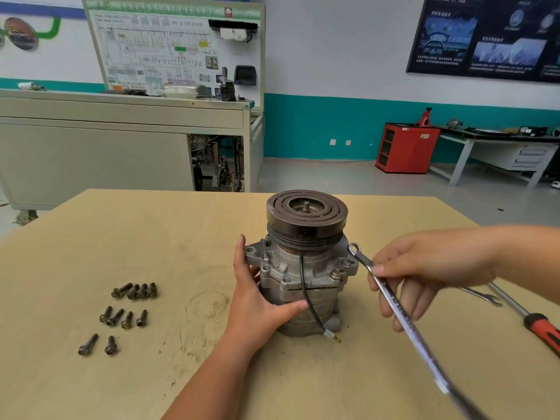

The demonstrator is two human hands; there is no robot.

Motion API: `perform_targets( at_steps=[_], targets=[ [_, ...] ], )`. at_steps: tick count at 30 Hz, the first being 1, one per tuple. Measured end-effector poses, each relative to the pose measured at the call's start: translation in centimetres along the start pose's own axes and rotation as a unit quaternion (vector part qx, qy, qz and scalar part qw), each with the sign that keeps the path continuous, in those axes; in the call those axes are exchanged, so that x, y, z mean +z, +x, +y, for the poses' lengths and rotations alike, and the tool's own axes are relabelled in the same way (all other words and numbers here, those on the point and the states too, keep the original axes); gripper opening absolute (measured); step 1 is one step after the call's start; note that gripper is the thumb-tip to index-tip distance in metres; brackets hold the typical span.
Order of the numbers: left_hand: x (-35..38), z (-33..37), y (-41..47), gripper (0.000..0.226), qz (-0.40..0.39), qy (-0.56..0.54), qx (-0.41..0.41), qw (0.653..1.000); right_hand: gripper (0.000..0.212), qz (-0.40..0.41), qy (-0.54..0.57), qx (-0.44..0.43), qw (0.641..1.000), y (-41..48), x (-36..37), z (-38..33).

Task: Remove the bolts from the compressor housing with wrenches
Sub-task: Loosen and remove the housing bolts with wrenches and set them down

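Bracing the compressor (303,277) upright on the table (151,237) with the left hand (257,298), thumb across the front, fingers round the left side, probably against twisting under torque. Pinching a wrench (394,301) mid-shank in the right hand (424,274), ring end raised just beside the flange, close above a seated bolt (335,272), not yet on it. Keeping loose bolts (127,316) grouped well to the left, likely for counting.

Bright even light, soft shadows, edges bowed
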State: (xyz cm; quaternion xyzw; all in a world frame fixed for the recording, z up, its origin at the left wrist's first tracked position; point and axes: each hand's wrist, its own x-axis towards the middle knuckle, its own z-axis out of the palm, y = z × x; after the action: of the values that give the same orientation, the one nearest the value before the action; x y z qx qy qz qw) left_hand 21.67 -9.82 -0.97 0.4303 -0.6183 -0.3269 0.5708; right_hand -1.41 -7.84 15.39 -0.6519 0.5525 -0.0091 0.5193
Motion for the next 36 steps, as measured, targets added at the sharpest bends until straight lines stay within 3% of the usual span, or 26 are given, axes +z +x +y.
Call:
perform_targets(
  at_steps=[4,14,16,18,20,22,23,25,27,29,33,36],
  targets=[
    [0.1,0.2,-0.1,0.13,-0.004,-0.004,0.003,1.0,0.026,0.006,0.106,-0.016,0.994,0.4,2.3,0.0],
    [0.0,0.4,-0.2,0.129,-0.007,-0.001,-0.005,1.0,0.029,0.017,0.055,0.028,0.998,0.2,2.6,-1.2],
    [0.0,0.4,-0.2,0.128,-0.007,-0.001,-0.004,1.0,0.031,0.01,-0.036,0.046,0.998,0.0,1.7,-1.8],
    [0.0,0.4,-0.2,0.127,-0.006,0.003,-0.006,1.0,0.034,0.046,-0.22,0.061,0.973,-0.1,0.9,-2.7],
    [0.0,0.3,-0.1,0.128,-0.005,0.005,-0.007,1.0,0.035,0.123,-0.427,0.049,0.894,0.3,0.2,-3.0],
    [0.0,0.2,-0.1,0.128,-0.006,0.005,-0.006,1.0,0.03,0.191,-0.509,0.002,0.84,0.8,-0.4,-2.8],
    [0.0,0.2,-0.1,0.128,-0.007,0.004,-0.005,1.0,0.027,0.194,-0.504,-0.014,0.842,0.8,-0.8,-2.6],
    [0.0,0.2,0.0,0.129,-0.007,0.004,-0.007,1.0,0.022,0.149,-0.429,-0.002,0.891,0.1,-1.7,-2.1],
    [0.0,0.1,0.0,0.129,-0.005,0.005,-0.01,1.0,0.021,0.08,-0.299,0.034,0.95,-1.0,-1.9,-1.6],
    [0.0,0.1,0.0,0.129,-0.004,0.005,-0.008,1.0,0.024,0.024,-0.149,0.036,0.988,-1.4,-1.4,-0.8],
    [0.1,0.1,0.0,0.128,-0.003,0.003,0.003,1.0,0.024,-0.028,0.07,-0.011,0.997,-1.0,1.3,-0.3],
    [0.1,0.1,0.0,0.129,-0.001,0.002,0.007,1.0,0.024,-0.035,0.108,-0.027,0.993,-0.3,2.6,-0.8]
  ],
)
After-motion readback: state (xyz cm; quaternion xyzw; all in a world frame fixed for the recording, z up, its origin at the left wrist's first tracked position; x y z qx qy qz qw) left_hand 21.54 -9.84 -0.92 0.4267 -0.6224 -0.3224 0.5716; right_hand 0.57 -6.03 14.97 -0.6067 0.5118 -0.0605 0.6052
